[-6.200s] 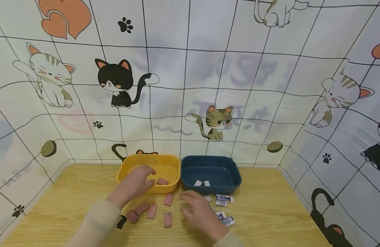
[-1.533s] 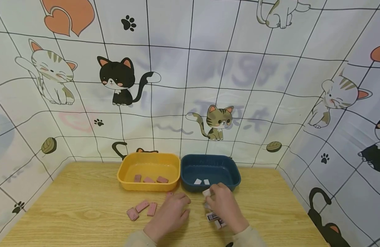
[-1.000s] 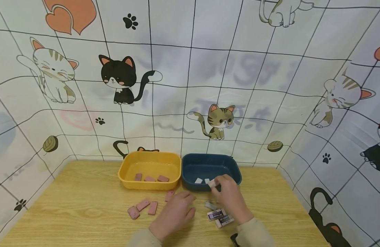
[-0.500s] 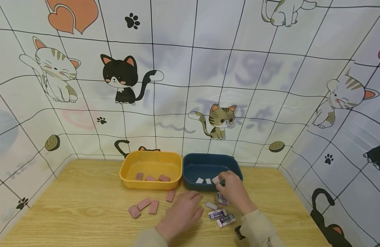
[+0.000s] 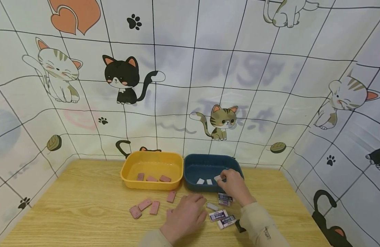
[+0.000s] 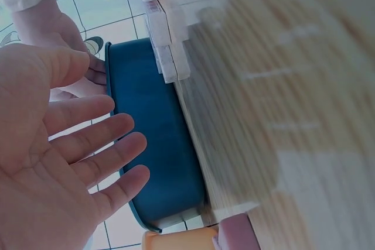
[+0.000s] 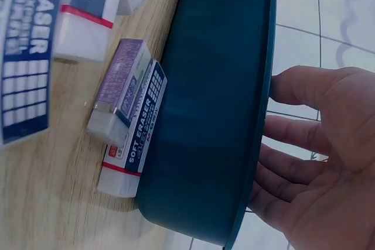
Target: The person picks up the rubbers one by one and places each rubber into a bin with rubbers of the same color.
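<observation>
My right hand [image 5: 234,185] reaches over the front rim of the blue bin [image 5: 212,158], pinching a small white eraser [image 5: 218,178] inside it. Its fingertips dip behind the rim [image 7: 266,86] in the right wrist view. Two white erasers [image 5: 200,181] lie on the bin's floor. Low over the table, my left hand [image 5: 185,214] holds nothing, its fingers spread in the left wrist view. Left of it lie several small pink blocks [image 5: 154,208], one partly covered by that hand. Between the hands are sleeved erasers [image 5: 218,215] and a bare white one [image 5: 212,206].
A yellow bin [image 5: 152,156] with three pink blocks in it stands left of the blue bin. Two stacked sleeved erasers [image 7: 132,127] lean close to the blue bin's front wall. Behind the wooden table [image 5: 84,199] hangs a cat-print sheet [image 5: 171,68].
My right hand has lifted a white eraser from the table into the blue bin. My left hand has come back from the yellow bin, which now shows three pink blocks, and drifted right.
</observation>
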`<act>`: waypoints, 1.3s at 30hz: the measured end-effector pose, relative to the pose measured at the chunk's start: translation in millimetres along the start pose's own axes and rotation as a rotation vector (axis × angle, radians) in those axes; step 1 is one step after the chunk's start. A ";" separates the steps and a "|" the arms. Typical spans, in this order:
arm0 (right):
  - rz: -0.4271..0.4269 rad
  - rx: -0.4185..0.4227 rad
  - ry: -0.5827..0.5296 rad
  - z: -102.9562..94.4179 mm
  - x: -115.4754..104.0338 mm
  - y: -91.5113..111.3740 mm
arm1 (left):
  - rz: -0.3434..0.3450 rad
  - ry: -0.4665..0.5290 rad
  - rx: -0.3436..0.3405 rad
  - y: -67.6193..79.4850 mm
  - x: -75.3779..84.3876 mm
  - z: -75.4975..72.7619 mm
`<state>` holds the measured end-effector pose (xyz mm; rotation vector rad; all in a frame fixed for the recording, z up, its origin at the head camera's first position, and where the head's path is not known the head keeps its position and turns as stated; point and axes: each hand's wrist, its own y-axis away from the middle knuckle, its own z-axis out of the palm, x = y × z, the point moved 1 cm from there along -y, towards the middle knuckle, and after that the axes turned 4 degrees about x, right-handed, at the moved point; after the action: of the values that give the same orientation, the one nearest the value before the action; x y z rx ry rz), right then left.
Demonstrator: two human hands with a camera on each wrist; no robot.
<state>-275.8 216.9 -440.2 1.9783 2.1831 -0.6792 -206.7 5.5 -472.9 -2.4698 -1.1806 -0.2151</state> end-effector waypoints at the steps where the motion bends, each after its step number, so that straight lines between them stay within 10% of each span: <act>1: 0.008 -0.008 -0.002 1.0 0.9 -2.1 | -0.003 0.001 -0.004 -0.1 0.0 0.4; 20: 0.249 -0.180 0.002 15.0 -1.3 -30.2 | -0.003 -0.002 -0.008 -0.9 -0.5 1.1; 39: 0.224 -0.146 0.027 18.9 1.8 -31.4 | -0.046 0.013 -0.020 3.5 -3.9 -6.0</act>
<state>-310.3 209.5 -450.0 2.1208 1.9230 -0.4506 -206.3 -1.7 -469.6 -2.4563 -1.2358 -0.2562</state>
